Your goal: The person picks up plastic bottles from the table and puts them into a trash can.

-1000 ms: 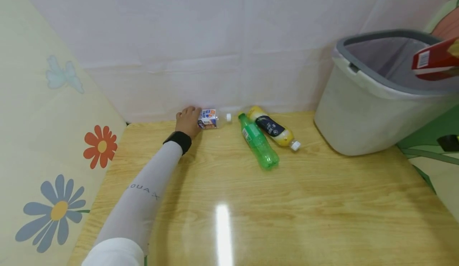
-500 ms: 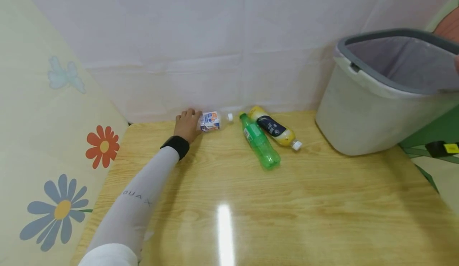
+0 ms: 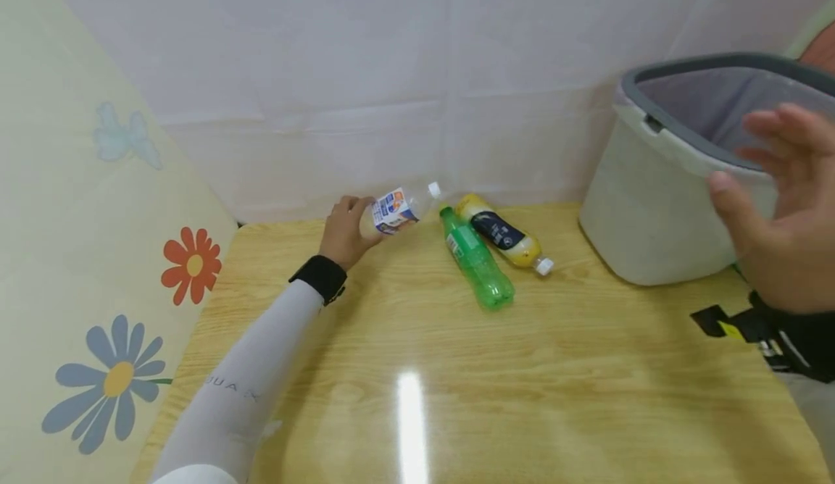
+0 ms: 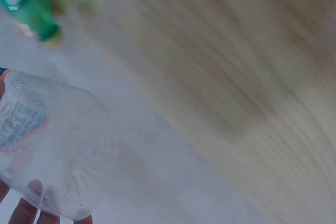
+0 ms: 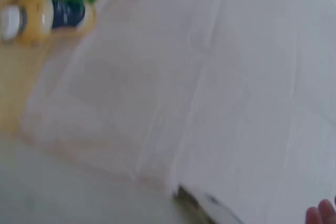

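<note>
In the head view my left hand (image 3: 346,230) grips the base end of a clear plastic bottle (image 3: 393,211) with a white cap and a blue-and-orange label. The bottle is tilted, its cap end raised. In the left wrist view fingertips (image 4: 23,211) curl round the clear wall of that bottle (image 4: 79,145). Before the bin's near side my right hand (image 3: 792,216) is held up, fingers spread and holding nothing. To the right of the clear bottle, a green bottle (image 3: 478,259) and a yellow bottle (image 3: 502,232) with a dark label lie side by side on the table.
A pale bin (image 3: 659,216) with a grey rim and a liner stands at the table's back right. A white covered wall (image 3: 365,56) rises behind the wooden table (image 3: 535,390). A flower-patterned panel (image 3: 130,252) borders the left side.
My left hand has lifted the clear bottle's cap end off the table. A red box over the bin has gone from sight, and my right hand has come into view, bare.
</note>
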Motion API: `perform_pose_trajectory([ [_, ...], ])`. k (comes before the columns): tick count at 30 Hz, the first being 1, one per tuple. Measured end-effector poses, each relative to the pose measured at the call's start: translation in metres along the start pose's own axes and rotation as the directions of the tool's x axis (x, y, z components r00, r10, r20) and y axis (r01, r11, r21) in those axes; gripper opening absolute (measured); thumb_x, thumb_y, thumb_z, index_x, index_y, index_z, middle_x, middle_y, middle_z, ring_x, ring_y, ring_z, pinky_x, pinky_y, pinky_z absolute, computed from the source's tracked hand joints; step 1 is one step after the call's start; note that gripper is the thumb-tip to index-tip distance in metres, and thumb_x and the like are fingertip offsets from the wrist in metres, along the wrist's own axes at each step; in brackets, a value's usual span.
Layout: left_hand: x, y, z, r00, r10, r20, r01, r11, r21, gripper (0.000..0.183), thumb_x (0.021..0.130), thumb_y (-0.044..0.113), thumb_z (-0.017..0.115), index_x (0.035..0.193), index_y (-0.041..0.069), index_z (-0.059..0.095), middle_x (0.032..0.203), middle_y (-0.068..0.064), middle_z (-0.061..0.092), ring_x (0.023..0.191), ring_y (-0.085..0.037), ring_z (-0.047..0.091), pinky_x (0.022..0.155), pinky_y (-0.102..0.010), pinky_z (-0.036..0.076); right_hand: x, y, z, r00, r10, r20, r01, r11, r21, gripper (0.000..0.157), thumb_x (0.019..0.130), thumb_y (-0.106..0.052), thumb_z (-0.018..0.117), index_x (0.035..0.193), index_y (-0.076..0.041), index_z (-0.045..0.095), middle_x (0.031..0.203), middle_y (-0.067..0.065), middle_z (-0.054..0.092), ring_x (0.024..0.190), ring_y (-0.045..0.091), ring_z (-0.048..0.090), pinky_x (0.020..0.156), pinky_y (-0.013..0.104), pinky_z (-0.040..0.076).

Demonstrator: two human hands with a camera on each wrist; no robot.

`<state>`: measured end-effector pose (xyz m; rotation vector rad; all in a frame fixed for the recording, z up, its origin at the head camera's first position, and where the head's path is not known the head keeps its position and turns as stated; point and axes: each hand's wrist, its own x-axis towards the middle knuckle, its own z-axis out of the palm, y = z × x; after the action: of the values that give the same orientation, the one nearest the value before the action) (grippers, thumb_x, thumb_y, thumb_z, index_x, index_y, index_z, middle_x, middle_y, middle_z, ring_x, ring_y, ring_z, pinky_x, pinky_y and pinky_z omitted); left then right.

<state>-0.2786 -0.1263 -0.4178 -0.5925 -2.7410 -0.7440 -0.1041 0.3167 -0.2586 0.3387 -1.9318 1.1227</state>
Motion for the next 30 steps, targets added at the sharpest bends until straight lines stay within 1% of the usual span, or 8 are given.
perform_pose_trajectory([
  [2, -0.005, 0.015, -0.002, 1.000, 0.010, -0.011, -0.011, 0.995, -0.100, 0.073, 0.082, 0.025, 0.086, 0.143, 0.006, 0.052, 0.132, -0.021, 0.053, 0.121, -0.037, 0.053, 0.106, -0.051, 0.047, -0.013, 0.000, 0.016, 0.999, -0.018, 0.047, 0.010, 0.988, 0.151, 0.058, 0.088, 0.006, 0.064, 0.142, 0.009, 0.042, 0.139, 0.006, 0.056, 0.130, 0.019, 0.054, 0.110, 0.021, 0.043],
  [5, -0.015, 0.039, -0.002, 0.998, 0.052, -0.022, -0.056, 0.974, -0.221, 0.072, 0.083, 0.025, 0.085, 0.144, 0.006, 0.051, 0.133, -0.020, 0.051, 0.122, -0.034, 0.052, 0.108, -0.048, 0.047, -0.035, 0.005, 0.037, 0.984, -0.030, 0.174, -0.013, 0.971, 0.241, 0.061, 0.085, 0.019, 0.059, 0.143, 0.012, 0.041, 0.138, 0.008, 0.056, 0.126, 0.018, 0.056, 0.105, 0.020, 0.046],
  [8, -0.028, 0.063, 0.002, 0.994, 0.108, -0.028, -0.111, 0.946, -0.305, 0.074, 0.083, 0.026, 0.084, 0.145, 0.007, 0.050, 0.132, -0.018, 0.051, 0.122, -0.033, 0.053, 0.108, -0.047, 0.048, -0.058, 0.008, 0.057, 0.957, 0.005, 0.290, -0.074, 0.971, 0.229, 0.069, 0.081, 0.027, 0.060, 0.145, 0.010, 0.040, 0.140, 0.005, 0.055, 0.126, 0.013, 0.057, 0.103, 0.017, 0.047],
  [12, -0.048, 0.092, 0.005, 0.985, 0.170, -0.021, -0.165, 0.907, -0.388, 0.076, 0.080, 0.024, 0.087, 0.144, 0.008, 0.050, 0.131, -0.015, 0.052, 0.122, -0.030, 0.054, 0.106, -0.046, 0.050, -0.085, 0.004, 0.076, 0.902, 0.064, 0.427, -0.110, 0.990, 0.086, 0.080, 0.080, 0.023, 0.068, 0.150, -0.001, 0.037, 0.142, -0.007, 0.051, 0.128, 0.003, 0.054, 0.102, 0.011, 0.047],
  [16, -0.067, 0.115, 0.008, 0.978, 0.208, 0.021, -0.174, 0.864, -0.473, 0.079, 0.078, 0.023, 0.089, 0.144, 0.009, 0.050, 0.130, -0.011, 0.054, 0.121, -0.025, 0.053, 0.101, -0.046, 0.052, -0.101, 0.000, 0.089, 0.869, 0.086, 0.487, -0.160, 0.981, 0.112, 0.090, 0.079, 0.020, 0.072, 0.155, -0.007, 0.032, 0.146, -0.009, 0.048, 0.131, -0.001, 0.052, 0.102, 0.010, 0.047],
  [21, -0.087, 0.134, 0.012, 0.969, 0.236, 0.075, -0.160, 0.828, -0.537, 0.080, 0.078, 0.024, 0.089, 0.146, 0.012, 0.048, 0.130, -0.007, 0.055, 0.121, -0.020, 0.053, 0.099, -0.039, 0.054, -0.114, -0.005, 0.096, 0.838, 0.103, 0.536, -0.259, 0.940, 0.224, 0.096, 0.079, 0.022, 0.069, 0.159, -0.007, 0.023, 0.150, -0.006, 0.042, 0.132, -0.002, 0.051, 0.102, 0.011, 0.047],
  [26, -0.102, 0.142, 0.015, 0.962, 0.267, 0.063, -0.191, 0.816, -0.546, 0.080, 0.075, 0.025, 0.090, 0.144, 0.014, 0.051, 0.128, -0.003, 0.057, 0.119, -0.017, 0.054, 0.098, -0.032, 0.054, -0.125, -0.008, 0.100, 0.804, 0.147, 0.576, -0.308, 0.932, 0.192, 0.096, 0.082, 0.015, 0.072, 0.159, -0.014, 0.023, 0.145, -0.012, 0.046, 0.124, -0.001, 0.054, 0.097, 0.011, 0.049],
  [30, -0.109, 0.142, 0.020, 0.961, 0.268, 0.066, -0.189, 0.812, -0.552, 0.080, 0.074, 0.026, 0.091, 0.143, 0.013, 0.051, 0.128, -0.003, 0.057, 0.119, -0.016, 0.054, 0.098, -0.035, 0.055, -0.131, -0.009, 0.104, 0.783, 0.155, 0.602, -0.331, 0.924, 0.193, 0.094, 0.082, 0.012, 0.073, 0.158, -0.015, 0.025, 0.141, -0.008, 0.049, 0.121, 0.003, 0.057, 0.094, 0.016, 0.053],
])
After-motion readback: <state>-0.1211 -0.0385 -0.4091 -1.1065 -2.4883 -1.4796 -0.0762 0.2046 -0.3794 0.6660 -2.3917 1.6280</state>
